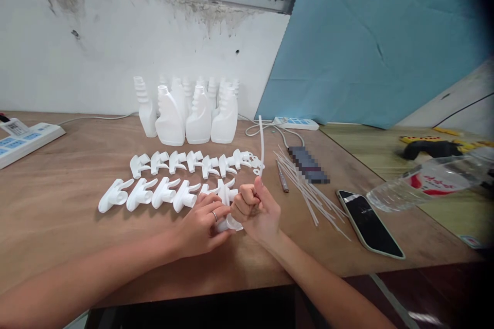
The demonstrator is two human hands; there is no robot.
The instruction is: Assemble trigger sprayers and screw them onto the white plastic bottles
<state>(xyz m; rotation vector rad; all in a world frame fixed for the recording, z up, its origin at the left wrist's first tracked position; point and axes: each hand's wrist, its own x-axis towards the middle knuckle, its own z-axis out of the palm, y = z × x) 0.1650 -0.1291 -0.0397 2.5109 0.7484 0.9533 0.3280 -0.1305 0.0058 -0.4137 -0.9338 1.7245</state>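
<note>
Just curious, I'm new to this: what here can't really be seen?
- Spray head: mostly covered by left hand and right hand.
- Tube: lower end hidden inside right fist.
- Back bottles: blocked by the front row.
- Dark item: pixelated.
- Clear bottle: blurred near the edge.

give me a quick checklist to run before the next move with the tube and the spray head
1. Right hand pinches the thin tube, tube upright: ok.
2. Left hand on the spray head: ok.
3. Tube's lower end seated in the head: cannot tell, fingers hide it.
4. Spare tubes lie right of the hands: ok.
5. Other trigger heads in two rows, apart from the hands: ok.
6. Bottles upright at the wall: ok.
</note>
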